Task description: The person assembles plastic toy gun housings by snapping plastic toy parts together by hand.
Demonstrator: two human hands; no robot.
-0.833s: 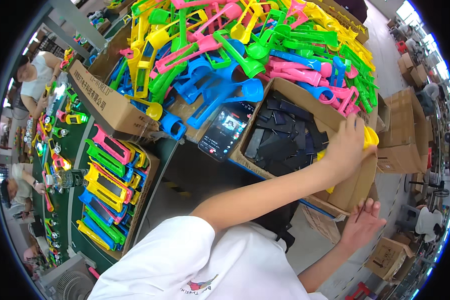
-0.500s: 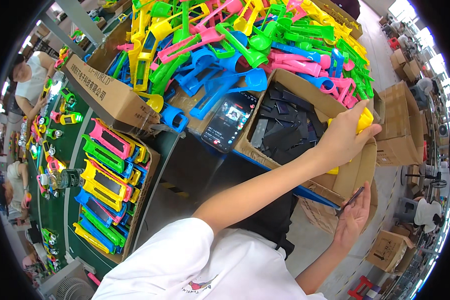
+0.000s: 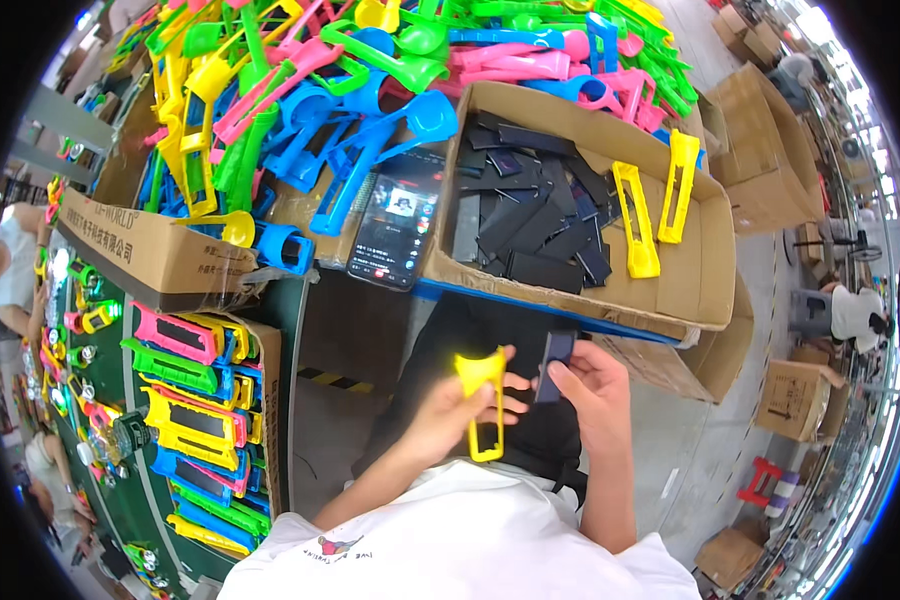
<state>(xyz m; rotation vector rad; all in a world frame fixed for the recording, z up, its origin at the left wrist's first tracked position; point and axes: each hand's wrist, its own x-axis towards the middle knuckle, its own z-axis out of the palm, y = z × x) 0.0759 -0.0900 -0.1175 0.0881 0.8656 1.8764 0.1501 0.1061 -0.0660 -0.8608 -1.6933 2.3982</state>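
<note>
In front of my lap, my left hand [image 3: 440,418] grips a yellow plastic frame [image 3: 481,371] with a long open window and a wider, blurred upper end. Just to its right, my right hand [image 3: 598,388] holds a flat dark panel [image 3: 556,352] upright between thumb and fingers. The panel and the frame are apart. Beyond my hands stands an open cardboard box [image 3: 705,285]. Many loose black panels [image 3: 540,225] lie in its left part, and two yellow frames [image 3: 637,228] rest in its right part.
A lit phone [image 3: 390,225] lies left of the box. Behind is a big heap of coloured plastic parts [image 3: 410,65]. At left, a carton holds rows of coloured frames [image 3: 195,420] beside a green bench [image 3: 120,350] where people sit. Cardboard boxes [image 3: 770,150] stand at right.
My left hand has come back from the box's right end to my lap with the yellow frame. My right hand has brought the dark panel in beside it. The view has shifted right.
</note>
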